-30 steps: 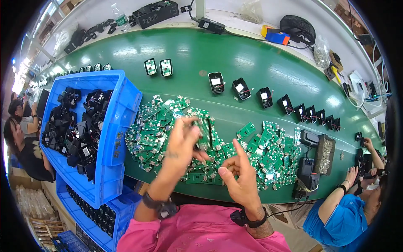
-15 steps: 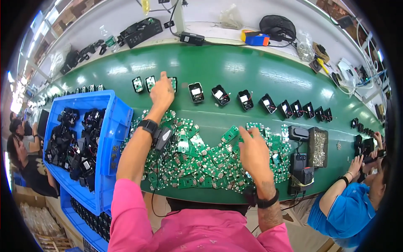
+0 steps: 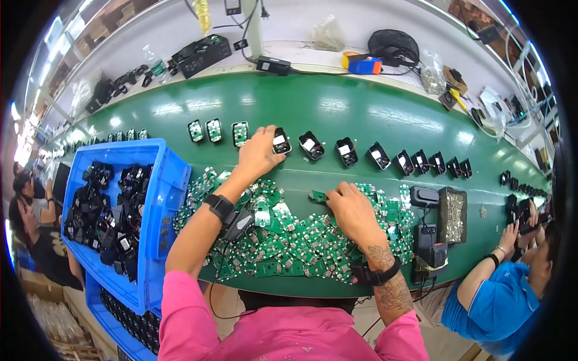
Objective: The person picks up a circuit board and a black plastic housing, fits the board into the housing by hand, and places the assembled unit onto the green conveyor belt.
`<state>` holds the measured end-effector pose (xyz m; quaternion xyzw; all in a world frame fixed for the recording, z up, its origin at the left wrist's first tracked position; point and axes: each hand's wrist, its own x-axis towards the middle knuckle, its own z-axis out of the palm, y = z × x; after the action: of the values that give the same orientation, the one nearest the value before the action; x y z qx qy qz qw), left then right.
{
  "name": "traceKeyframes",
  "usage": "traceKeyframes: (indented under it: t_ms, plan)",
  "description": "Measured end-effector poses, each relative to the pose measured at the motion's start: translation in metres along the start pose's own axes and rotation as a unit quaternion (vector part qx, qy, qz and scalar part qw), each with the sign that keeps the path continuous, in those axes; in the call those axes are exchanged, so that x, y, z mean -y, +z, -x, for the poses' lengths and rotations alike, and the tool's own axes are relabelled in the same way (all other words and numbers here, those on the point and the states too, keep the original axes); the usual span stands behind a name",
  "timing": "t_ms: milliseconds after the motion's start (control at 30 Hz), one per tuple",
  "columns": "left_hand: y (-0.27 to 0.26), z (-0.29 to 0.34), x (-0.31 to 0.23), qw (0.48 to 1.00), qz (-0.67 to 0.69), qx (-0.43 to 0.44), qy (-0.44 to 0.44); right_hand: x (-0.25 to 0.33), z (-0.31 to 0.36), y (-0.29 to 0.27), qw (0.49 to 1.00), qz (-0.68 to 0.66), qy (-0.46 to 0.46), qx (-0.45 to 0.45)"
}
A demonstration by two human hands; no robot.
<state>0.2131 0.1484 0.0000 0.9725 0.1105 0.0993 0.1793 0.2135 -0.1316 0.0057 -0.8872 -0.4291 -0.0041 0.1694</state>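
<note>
My left hand (image 3: 260, 153) has its thumb and fingers around a small black plastic housing (image 3: 282, 142) with a white patch inside, standing on the green tabletop. In my right hand (image 3: 354, 210), a green circuit board (image 3: 317, 196) is pinched at one end, held just above the far edge of a wide heap of loose circuit boards (image 3: 295, 240). Left of my left hand stand three housings with green boards in them, the nearest being a filled housing (image 3: 240, 134). Rightward runs a row of several open housings, beginning with a black housing (image 3: 311, 146) that has thin wires.
A blue crate (image 3: 158, 198) of black parts stands at the left. Right of the heap are a black charger-like device (image 3: 431, 246) and a tray of small metal parts (image 3: 453, 215). A cable trails from my left wrist device (image 3: 238, 225). Co-workers sit at both sides.
My left hand has moved right, from the board-filled housings to the open one. My right hand has drawn slightly left and now holds a board off the heap's edge.
</note>
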Motion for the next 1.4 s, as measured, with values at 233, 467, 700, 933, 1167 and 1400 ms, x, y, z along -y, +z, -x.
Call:
traceKeyframes:
  t_ms: [233,467,700,933,1167,1400]
  plan:
    - [-0.058,0.04,-0.039,0.968,0.245,0.033,0.033,-0.008,0.014,-0.014,0.924,-0.31,0.155,-0.162]
    - [-0.083,0.14,-0.104,0.934,0.322,0.139,0.067,0.012,0.049,-0.044,0.567,-0.784,0.241,-0.066]
    - [-0.038,0.177,-0.107,0.91,0.367,0.193,0.019,0.024,0.062,-0.001,0.387,-0.876,0.271,0.096]
    - [-0.029,0.175,-0.099,0.91,0.36,0.206,-0.018,0.028,0.075,0.012,0.321,-0.895,0.282,0.128]
    - [-0.027,0.176,-0.096,0.912,0.348,0.216,-0.037,0.032,0.076,0.005,0.358,-0.882,0.282,0.117]
    - [-0.025,0.179,-0.098,0.909,0.406,0.093,-0.018,0.056,0.073,-0.015,0.667,-0.689,0.283,0.002]
